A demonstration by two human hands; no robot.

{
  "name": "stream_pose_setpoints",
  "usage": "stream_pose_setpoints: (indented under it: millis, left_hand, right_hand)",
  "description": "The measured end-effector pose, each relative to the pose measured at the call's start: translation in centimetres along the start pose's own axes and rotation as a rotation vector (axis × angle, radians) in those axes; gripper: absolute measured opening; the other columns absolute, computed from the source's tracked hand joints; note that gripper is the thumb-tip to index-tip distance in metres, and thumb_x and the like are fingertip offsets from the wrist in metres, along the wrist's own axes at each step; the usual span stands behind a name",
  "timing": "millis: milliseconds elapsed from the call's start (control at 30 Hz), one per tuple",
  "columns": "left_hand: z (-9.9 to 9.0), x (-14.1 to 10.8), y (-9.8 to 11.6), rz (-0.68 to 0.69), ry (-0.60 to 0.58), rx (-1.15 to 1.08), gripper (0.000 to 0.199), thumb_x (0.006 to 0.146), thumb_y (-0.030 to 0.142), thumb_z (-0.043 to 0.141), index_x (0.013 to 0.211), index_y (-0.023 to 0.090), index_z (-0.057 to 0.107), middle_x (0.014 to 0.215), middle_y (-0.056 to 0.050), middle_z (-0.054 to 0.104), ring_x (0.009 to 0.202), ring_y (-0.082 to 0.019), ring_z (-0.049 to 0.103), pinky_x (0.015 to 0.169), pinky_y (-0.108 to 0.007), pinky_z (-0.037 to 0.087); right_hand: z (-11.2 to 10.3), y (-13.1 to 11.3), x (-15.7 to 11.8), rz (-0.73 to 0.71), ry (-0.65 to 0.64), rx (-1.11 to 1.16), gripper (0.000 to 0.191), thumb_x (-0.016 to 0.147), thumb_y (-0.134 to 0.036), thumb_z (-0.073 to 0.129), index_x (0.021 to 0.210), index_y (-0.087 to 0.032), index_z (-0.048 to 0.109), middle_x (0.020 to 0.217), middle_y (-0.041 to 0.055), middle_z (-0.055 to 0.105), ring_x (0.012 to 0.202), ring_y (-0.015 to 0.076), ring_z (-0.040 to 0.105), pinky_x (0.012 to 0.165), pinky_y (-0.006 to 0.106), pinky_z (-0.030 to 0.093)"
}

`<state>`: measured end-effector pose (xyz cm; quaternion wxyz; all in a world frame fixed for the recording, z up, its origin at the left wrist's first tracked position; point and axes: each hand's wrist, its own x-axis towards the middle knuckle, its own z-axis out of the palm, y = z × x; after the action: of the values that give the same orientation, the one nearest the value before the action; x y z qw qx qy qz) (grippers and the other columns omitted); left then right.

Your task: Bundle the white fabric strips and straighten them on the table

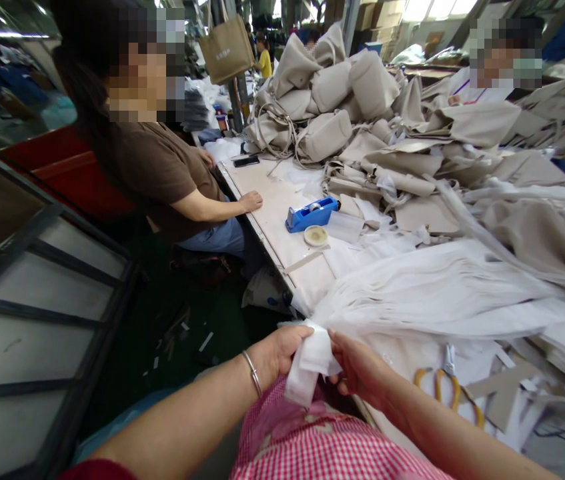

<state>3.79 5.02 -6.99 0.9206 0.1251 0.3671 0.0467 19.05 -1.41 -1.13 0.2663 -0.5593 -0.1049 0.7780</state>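
My left hand [289, 347] pinches a folded strip of thin white sheet [316, 357] in front of my apron, at the table's near edge. From the other side, my right hand [355, 363] grips the same strip between thumb and fingers. The loose end of the strip hangs down over the pink checked apron [332, 447]. Just beyond both hands, a long stack of white sheets [427, 287] lies across the table, its narrow end close to my fingers. Right of my right hand are yellow-handled pliers [445, 380], partly among scraps.
A blue tape dispenser [312, 215] and a round roll of tape [315, 235] sit on the table [272, 193]. Beige bags [332, 87] are piled behind. A seated co-worker [162, 167] rests a hand on the left edge. A metal-framed rack [37, 320] stands at left.
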Motion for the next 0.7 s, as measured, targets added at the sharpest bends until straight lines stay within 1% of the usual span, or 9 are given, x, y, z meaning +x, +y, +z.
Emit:
stream_pose_setpoints:
  millis: [100, 133, 200, 267, 300, 400, 467, 600, 700]
  left_hand:
    - [0.4, 0.8, -0.5, 0.014, -0.008, -0.019, 0.032, 0.084, 0.036, 0.055, 0.093, 0.006, 0.065, 0.075, -0.013, 0.071, 0.068, -0.024, 0.066, 0.072, -0.037, 0.053]
    - [0.5, 1.0, -0.7, 0.017, -0.012, -0.023, 0.031, 0.084, 0.035, 0.056, 0.093, 0.007, 0.065, 0.073, -0.011, 0.07, 0.065, -0.023, 0.066, 0.07, -0.036, 0.052]
    - [0.7, 1.1, -0.8, 0.02, -0.011, -0.037, 0.034, 0.086, 0.039, 0.056, 0.093, 0.007, 0.064, 0.071, -0.01, 0.069, 0.063, -0.022, 0.065, 0.067, -0.034, 0.052]
    - [0.7, 0.6, -0.7, 0.017, -0.037, -0.07, 0.045, 0.089, 0.049, 0.05, 0.097, 0.007, 0.064, 0.075, -0.011, 0.07, 0.065, -0.023, 0.065, 0.067, -0.035, 0.052]
    - [0.7, 0.2, -0.5, 0.008, -0.079, -0.087, 0.053, 0.091, 0.055, 0.046, 0.099, 0.006, 0.064, 0.078, -0.013, 0.07, 0.067, -0.024, 0.066, 0.069, -0.036, 0.052]
    - [0.9, -1.2, 0.0, 0.0, -0.244, -0.112, 0.069, 0.09, 0.065, 0.037, 0.1, 0.003, 0.066, 0.081, -0.017, 0.071, 0.07, -0.027, 0.067, 0.074, -0.038, 0.051]
    - [1.0, -1.9, 0.1, 0.007, -0.306, -0.115, 0.074, 0.09, 0.067, 0.034, 0.098, 0.001, 0.067, 0.08, -0.019, 0.071, 0.072, -0.027, 0.067, 0.078, -0.038, 0.05]
    - [1.1, -2.1, -0.3, -0.003, -0.295, -0.182, 0.075, 0.091, 0.067, 0.031, 0.101, 0.002, 0.067, 0.08, -0.016, 0.072, 0.073, -0.026, 0.067, 0.082, -0.038, 0.048]
    - [1.1, -1.9, -0.7, -0.014, -0.248, -0.215, 0.075, 0.09, 0.067, 0.031, 0.104, 0.003, 0.067, 0.082, -0.016, 0.072, 0.077, -0.028, 0.067, 0.085, -0.041, 0.047]
  right_hand:
    - [0.2, -0.5, 0.5, 0.045, 0.059, -0.118, 0.05, 0.091, -0.061, 0.046, 0.075, -0.015, 0.057, 0.057, -0.0008, 0.052, 0.044, 0.0089, 0.048, 0.033, 0.015, 0.027]
    - [0.2, -0.5, 0.8, 0.052, 0.068, -0.146, 0.046, 0.09, -0.057, 0.05, 0.073, -0.015, 0.057, 0.054, -0.0015, 0.05, 0.041, 0.0082, 0.044, 0.032, 0.016, 0.026]
    - [0.2, -0.1, 1.5, 0.043, 0.082, -0.151, 0.03, 0.086, -0.042, 0.061, 0.074, -0.015, 0.057, 0.049, -0.0038, 0.047, 0.037, 0.0071, 0.038, 0.031, 0.016, 0.024]
    - [0.0, 0.7, 1.9, 0.013, 0.057, -0.065, 0.016, 0.079, -0.027, 0.068, 0.077, -0.015, 0.058, 0.049, -0.0044, 0.048, 0.037, 0.0067, 0.038, 0.031, 0.016, 0.026]
    - [-0.1, 1.1, 1.9, -0.009, 0.02, 0.006, 0.015, 0.077, -0.024, 0.069, 0.078, -0.015, 0.058, 0.051, -0.0038, 0.051, 0.038, 0.0068, 0.04, 0.032, 0.016, 0.027]
    - [-0.5, 1.9, 1.5, -0.088, -0.113, 0.224, 0.018, 0.076, -0.026, 0.071, 0.078, -0.016, 0.057, 0.054, -0.0026, 0.055, 0.04, 0.0062, 0.045, 0.035, 0.014, 0.031]
    - [-0.4, 2.0, 0.8, -0.114, -0.168, 0.311, 0.018, 0.075, -0.023, 0.073, 0.077, -0.015, 0.057, 0.056, -0.0025, 0.055, 0.042, 0.0058, 0.046, 0.036, 0.013, 0.033]
    - [0.3, 1.6, -0.3, -0.108, -0.207, 0.432, 0.015, 0.071, -0.013, 0.072, 0.075, -0.014, 0.058, 0.059, -0.0032, 0.055, 0.045, 0.0047, 0.048, 0.04, 0.012, 0.038]
    - [0.7, 1.4, -0.9, -0.114, -0.224, 0.503, 0.016, 0.071, -0.012, 0.073, 0.076, -0.015, 0.058, 0.059, -0.0048, 0.054, 0.045, 0.0039, 0.048, 0.041, 0.011, 0.039]
